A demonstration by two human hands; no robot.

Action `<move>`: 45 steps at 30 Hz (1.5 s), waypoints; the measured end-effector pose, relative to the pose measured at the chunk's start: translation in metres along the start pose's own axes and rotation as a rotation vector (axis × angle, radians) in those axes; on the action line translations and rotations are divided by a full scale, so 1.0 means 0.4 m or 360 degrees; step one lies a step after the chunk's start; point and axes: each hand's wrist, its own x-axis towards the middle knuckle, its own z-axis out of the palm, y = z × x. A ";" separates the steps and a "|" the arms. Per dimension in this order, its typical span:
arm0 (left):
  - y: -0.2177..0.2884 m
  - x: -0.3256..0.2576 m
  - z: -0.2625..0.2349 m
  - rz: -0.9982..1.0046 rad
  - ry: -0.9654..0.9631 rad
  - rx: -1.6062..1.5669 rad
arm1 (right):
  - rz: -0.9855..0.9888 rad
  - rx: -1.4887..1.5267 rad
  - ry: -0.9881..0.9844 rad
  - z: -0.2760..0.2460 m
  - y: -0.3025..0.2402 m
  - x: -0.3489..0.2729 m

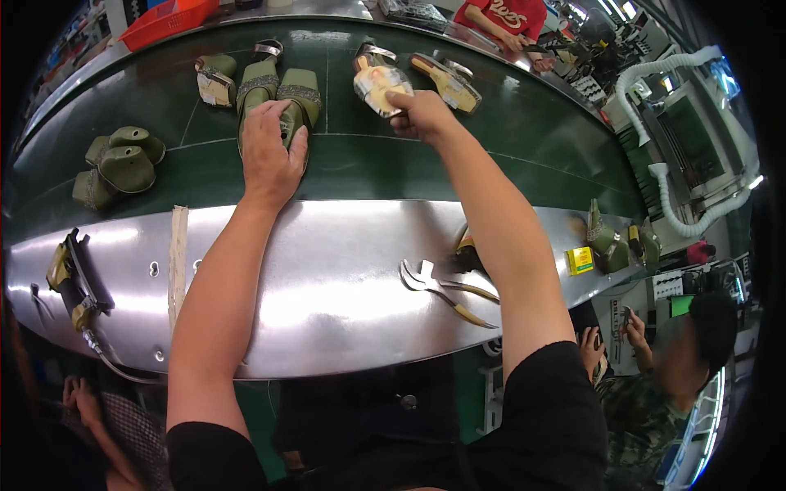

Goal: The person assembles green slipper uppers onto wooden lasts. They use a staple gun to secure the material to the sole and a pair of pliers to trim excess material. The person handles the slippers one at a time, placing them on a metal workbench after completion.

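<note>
My left hand (274, 155) is closed over the near end of a pair of olive-green shoe lasts (300, 92) with glittery straps, its thumb apart from the fingers. They lie on the dark green belt. My right hand (424, 116) pinches the near end of another strapped shoe last (380, 87), whose beige underside faces up. Just right of it lies one more beige-bottomed shoe last (452, 85). Left of the pair, a further green last (216, 82) also shows a beige bottom. Pincers (442, 288) with yellowish handles rest on the metal table below my right forearm.
Several green lasts (127, 168) stand at the left on the belt (393, 172). An air-hosed tool (78, 282) and a pale strip (178, 262) lie on the metal table (327, 319). At right are a yellow box (580, 260) and green lasts (606, 244). Other people (508, 18) work nearby.
</note>
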 end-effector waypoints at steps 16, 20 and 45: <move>-0.079 0.016 -0.049 -0.0705 -0.0090 -0.1146 | -0.1981 -0.1799 -0.0380 0.010 0.103 -0.479; 0.021 0.037 -0.035 -0.0476 -0.0366 -0.1094 | -0.1869 -0.1877 -0.0232 0.021 0.127 -0.482; 0.075 0.011 -0.084 -0.1239 -0.1275 -0.1570 | -0.0567 -0.2154 0.1028 -0.249 0.330 -0.680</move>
